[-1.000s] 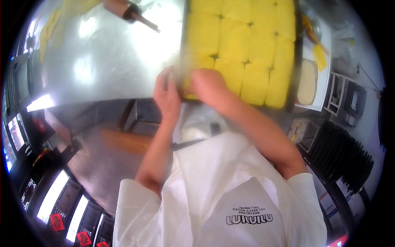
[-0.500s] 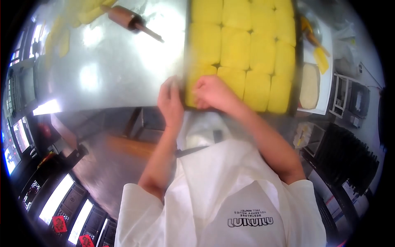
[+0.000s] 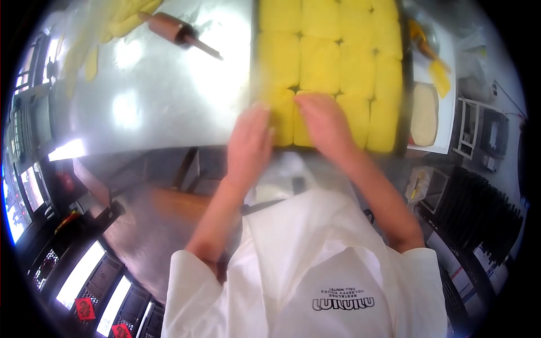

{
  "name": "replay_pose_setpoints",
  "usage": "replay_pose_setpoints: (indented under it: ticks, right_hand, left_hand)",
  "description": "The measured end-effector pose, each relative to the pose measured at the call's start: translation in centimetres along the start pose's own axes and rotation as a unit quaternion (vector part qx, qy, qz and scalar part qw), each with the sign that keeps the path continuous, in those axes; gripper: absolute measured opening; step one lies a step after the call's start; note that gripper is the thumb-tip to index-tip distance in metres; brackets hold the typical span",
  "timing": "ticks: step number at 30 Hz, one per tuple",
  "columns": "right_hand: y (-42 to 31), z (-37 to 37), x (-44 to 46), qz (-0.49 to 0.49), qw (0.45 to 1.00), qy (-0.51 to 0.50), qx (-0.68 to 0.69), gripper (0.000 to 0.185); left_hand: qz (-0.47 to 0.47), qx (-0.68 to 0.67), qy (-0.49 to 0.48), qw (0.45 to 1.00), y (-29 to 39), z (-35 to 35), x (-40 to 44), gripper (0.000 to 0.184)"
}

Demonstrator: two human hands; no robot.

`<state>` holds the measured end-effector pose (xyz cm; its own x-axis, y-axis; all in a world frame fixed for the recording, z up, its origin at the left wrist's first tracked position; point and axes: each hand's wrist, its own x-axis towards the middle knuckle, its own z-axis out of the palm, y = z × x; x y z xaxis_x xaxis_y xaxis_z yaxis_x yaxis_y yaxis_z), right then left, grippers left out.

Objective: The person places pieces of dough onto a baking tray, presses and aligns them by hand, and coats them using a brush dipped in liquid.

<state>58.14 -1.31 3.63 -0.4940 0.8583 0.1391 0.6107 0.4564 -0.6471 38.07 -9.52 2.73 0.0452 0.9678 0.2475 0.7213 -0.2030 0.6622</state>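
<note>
A dark-rimmed tray (image 3: pixel 400 112) holds rows of flat yellow dough pieces (image 3: pixel 319 63) laid edge to edge. At its near left corner is my left hand (image 3: pixel 249 138), blurred, fingers stretched forward beside the nearest left dough piece (image 3: pixel 283 121). My right hand (image 3: pixel 328 121) lies over the neighbouring piece in the near row, its fingertips touching near that piece's far left corner. Its fingers look extended, partly hidden by the back of the hand. Neither hand visibly grips anything.
Left of the tray is a shiny metal worktop (image 3: pixel 169 101) with a rolling pin (image 3: pixel 172 29) and yellow dough strips (image 3: pixel 121 25) at the back. On the right, a white tray (image 3: pixel 445 121) carries a pale dough slab (image 3: pixel 424 115) and a yellow-bladed scraper (image 3: pixel 439 79).
My left hand has moved right onto the tray's corner. My right hand has shifted right and its fingers have straightened over the dough. The nearest left piece now shows more fully.
</note>
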Motion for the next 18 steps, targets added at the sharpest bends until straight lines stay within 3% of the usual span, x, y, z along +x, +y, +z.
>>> replay_pose_setpoints:
  ticks: [3, 4, 10, 18]
  right_hand:
    - [-0.1, 1.0, 0.0, -0.085, 0.994, -0.003, -0.065, 0.043]
    - [-0.2, 1.6, 0.0, -0.102, 0.992, -0.006, -0.072, 0.046]
    - [0.3, 2.2, -1.0, -0.083, 0.991, -0.024, -0.104, 0.048]
    - [0.0, 1.8, -1.4, -0.049, 0.992, -0.033, -0.108, 0.051]
  left_hand:
    - [-0.002, 0.112, -0.123, 0.986, 1.5, 0.4, 1.4, 0.054]
    - [-0.045, 0.142, -0.168, 0.975, 1.2, 1.0, 1.5, 0.062]
    - [-0.063, 0.227, -0.193, 0.953, 1.9, 1.9, 1.5, 0.065]
    - [-0.097, 0.225, -0.232, 0.941, 3.5, 1.3, 2.8, 0.070]
